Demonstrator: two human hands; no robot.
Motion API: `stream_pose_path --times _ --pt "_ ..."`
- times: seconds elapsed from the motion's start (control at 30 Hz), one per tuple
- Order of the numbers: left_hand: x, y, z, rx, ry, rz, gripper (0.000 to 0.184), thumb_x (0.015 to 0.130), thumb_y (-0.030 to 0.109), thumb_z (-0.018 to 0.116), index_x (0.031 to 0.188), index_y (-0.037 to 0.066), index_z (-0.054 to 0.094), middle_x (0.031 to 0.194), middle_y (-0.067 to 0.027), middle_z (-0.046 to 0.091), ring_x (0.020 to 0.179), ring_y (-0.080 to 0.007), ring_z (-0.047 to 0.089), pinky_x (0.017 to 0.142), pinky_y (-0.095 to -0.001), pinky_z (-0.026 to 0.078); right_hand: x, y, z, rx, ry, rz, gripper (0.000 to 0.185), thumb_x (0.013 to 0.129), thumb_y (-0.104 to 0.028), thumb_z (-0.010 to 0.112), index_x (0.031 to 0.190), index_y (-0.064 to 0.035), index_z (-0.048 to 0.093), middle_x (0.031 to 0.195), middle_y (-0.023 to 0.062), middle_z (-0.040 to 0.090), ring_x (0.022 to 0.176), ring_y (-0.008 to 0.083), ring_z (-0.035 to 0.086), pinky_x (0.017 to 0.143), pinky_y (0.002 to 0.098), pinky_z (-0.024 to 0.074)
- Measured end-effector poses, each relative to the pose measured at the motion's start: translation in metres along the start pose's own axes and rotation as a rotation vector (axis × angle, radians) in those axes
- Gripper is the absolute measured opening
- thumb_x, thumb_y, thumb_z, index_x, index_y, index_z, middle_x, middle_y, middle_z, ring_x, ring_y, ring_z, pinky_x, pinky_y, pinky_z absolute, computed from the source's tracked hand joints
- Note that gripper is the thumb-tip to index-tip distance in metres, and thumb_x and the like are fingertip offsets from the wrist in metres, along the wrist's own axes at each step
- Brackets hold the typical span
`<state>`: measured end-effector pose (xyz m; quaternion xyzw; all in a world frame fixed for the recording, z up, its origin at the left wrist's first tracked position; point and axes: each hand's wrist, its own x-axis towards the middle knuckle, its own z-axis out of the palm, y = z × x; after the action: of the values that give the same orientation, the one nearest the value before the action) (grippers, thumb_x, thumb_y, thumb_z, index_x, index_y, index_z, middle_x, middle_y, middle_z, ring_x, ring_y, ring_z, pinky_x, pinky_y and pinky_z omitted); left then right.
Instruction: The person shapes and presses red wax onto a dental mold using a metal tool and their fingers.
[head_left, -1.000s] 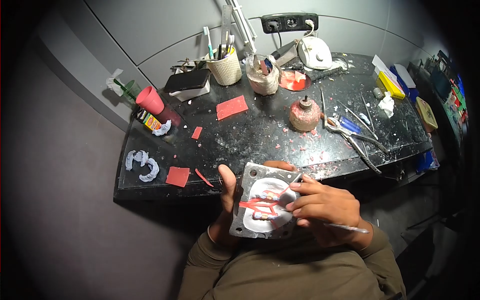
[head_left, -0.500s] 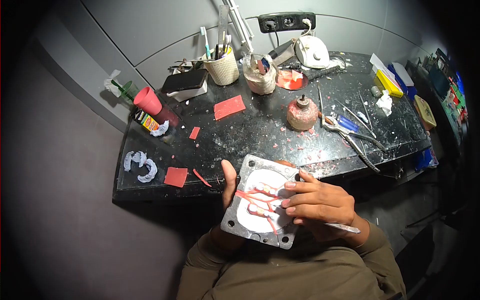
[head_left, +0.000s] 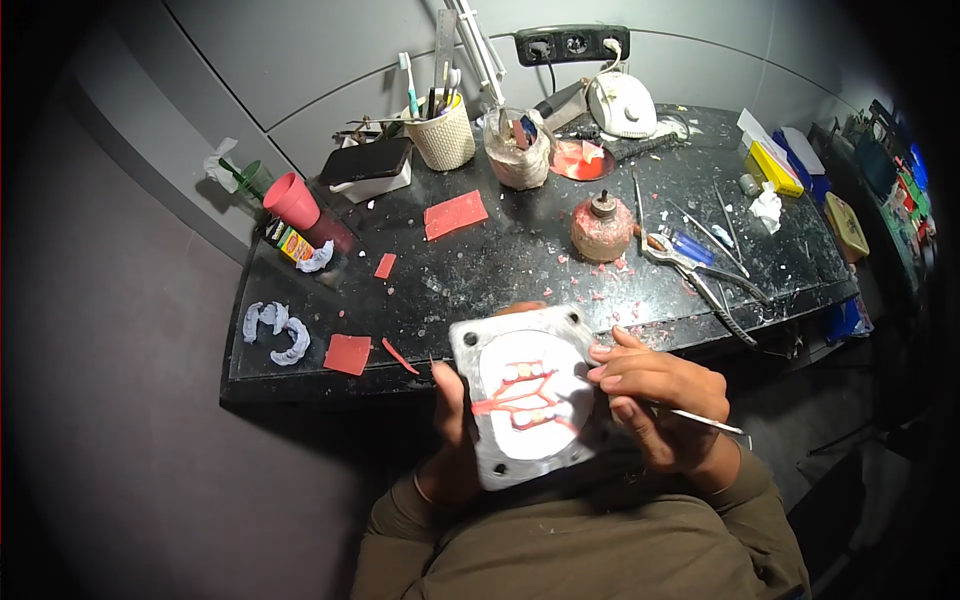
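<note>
My left hand (head_left: 450, 408) is closed round a square grey metal dental flask (head_left: 470, 365), thumb at its left edge and the other fingers hidden behind. White plaster (head_left: 560, 435) fills the flask. Set in it are two tooth-coloured pieces with pink bases, joined by branching red wax strips (head_left: 490, 407). In my right hand (head_left: 670, 392) is a thin metal instrument (head_left: 718, 424), its handle end pointing right past the palm; its working tip is hidden. The fingertips of that hand are at the flask's right edge.
On the black bench (head_left: 330, 300) are red wax sheets (head_left: 456, 215), grey-white arch-shaped pieces (head_left: 290, 342), a spirit burner (head_left: 602, 232), pliers (head_left: 695, 270) and a pink cup (head_left: 292, 200). A tool holder (head_left: 442, 140) and a crusted jar (head_left: 518, 160) stand behind.
The flask has turned anticlockwise and now faces the camera more squarely. My right hand has shifted slightly right and down, and its thumb shows now against the instrument.
</note>
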<state>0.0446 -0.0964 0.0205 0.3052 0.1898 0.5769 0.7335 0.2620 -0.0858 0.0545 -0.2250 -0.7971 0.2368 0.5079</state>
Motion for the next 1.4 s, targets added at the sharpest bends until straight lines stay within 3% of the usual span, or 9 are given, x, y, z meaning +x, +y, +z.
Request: stream_pose_path --times 0.17,0.37,0.47,0.57,0.73,0.93,1.13,1.33,1.4 --pt "0.001 -0.002 0.002 0.307 -0.015 0.219 0.124 0.077 0.091 0.064 0.162 0.010 0.025 0.155 -0.0281 0.047 0.143 -0.0386 0.052 0.117 -0.0530 0.048 -0.002 0.004 0.000 0.003 0.050 0.000 0.021 0.096 0.000 0.073 0.117 0.0031 0.071 0.111 0.0198 0.078 0.112 0.0369 0.076 0.105 0.0535 0.0570" --pt "0.006 -0.031 -0.002 0.425 0.054 0.535 0.127 0.078 0.090 0.060 0.162 0.006 0.017 0.153 -0.0271 0.047 0.137 -0.0305 0.055 0.119 -0.0488 0.045 -0.005 0.003 0.009 0.033 0.048 -0.035 0.024 0.096 -0.001 0.073 0.119 0.0046 0.070 0.112 0.0225 0.077 0.110 0.0387 0.076 0.102 0.0495 0.0599" --pt "0.018 -0.049 -0.004 0.497 0.157 0.801 0.119 0.085 0.093 0.046 0.161 0.004 0.021 0.148 -0.0188 0.055 0.131 -0.0200 0.056 0.123 -0.0451 0.038 -0.006 0.003 0.014 0.030 0.054 -0.055 0.026 0.094 0.001 0.074 0.119 0.0050 0.071 0.112 0.0241 0.076 0.108 0.0382 0.077 0.098 0.0451 0.0620" --pt "0.003 -0.038 -0.039 0.680 0.206 0.519 0.118 0.083 0.098 0.032 0.160 0.008 0.026 0.149 -0.0092 0.057 0.137 -0.0164 0.051 0.127 -0.0443 0.032 -0.008 0.001 0.014 -0.005 0.077 -0.033 0.027 0.092 0.003 0.075 0.119 0.0050 0.071 0.113 0.0234 0.076 0.107 0.0369 0.077 0.097 0.0435 0.0628" --pt "0.002 -0.031 -0.081 1.855 -0.105 0.875 0.130 0.070 0.105 0.008 0.160 0.016 0.035 0.160 -0.0035 0.049 0.142 -0.0133 0.042 0.129 -0.0544 0.020 -0.004 -0.005 0.015 -0.087 0.050 -0.107 0.028 0.088 0.003 0.079 0.116 0.0053 0.073 0.114 0.0222 0.076 0.102 0.0346 0.078 0.095 0.0431 0.0641" --pt "-0.001 -0.021 -0.055 2.004 -0.023 0.993 0.142 0.060 0.109 0.006 0.167 0.020 0.026 0.170 -0.0045 0.037 0.152 -0.0212 0.032 0.127 -0.0589 0.017 -0.002 -0.005 0.018 -0.125 0.050 -0.119 0.026 0.087 0.003 0.080 0.111 0.0064 0.073 0.111 0.0218 0.075 0.100 0.0341 0.078 0.094 0.0429 0.0645" --pt "0.033 -0.016 -0.055 1.827 -0.150 1.526 0.146 0.057 0.111 0.007 0.170 0.019 0.016 0.172 -0.0045 0.033 0.157 -0.0263 0.028 0.127 -0.0569 0.015 -0.003 -0.008 0.018 -0.159 0.080 -0.063 0.023 0.088 0.004 0.078 0.110 0.0063 0.073 0.109 0.0206 0.076 0.099 0.0330 0.079 0.088 0.0394 0.0657" --pt "0.003 -0.015 -0.038 1.711 -0.166 1.095 0.147 0.057 0.113 0.012 0.168 0.017 0.017 0.171 -0.0073 0.035 0.157 -0.0252 0.031 0.127 -0.0529 0.020 -0.005 -0.008 0.020 -0.160 0.063 -0.074 0.023 0.091 0.005 0.075 0.114 0.0056 0.072 0.113 0.0213 0.075 0.105 0.0342 0.078 0.092 0.0402 0.0649" --pt "-0.007 -0.007 -0.032 1.792 -0.179 0.845 0.127 0.069 0.107 0.028 0.169 0.029 0.019 0.173 0.0037 0.028 0.154 -0.0191 0.029 0.121 -0.0549 0.032 -0.003 -0.004 0.021 -0.173 0.085 -0.127 0.022 0.088 0.005 0.078 0.109 0.0069 0.073 0.109 0.0202 0.075 0.101 0.0337 0.078 0.086 0.0382 0.0660"
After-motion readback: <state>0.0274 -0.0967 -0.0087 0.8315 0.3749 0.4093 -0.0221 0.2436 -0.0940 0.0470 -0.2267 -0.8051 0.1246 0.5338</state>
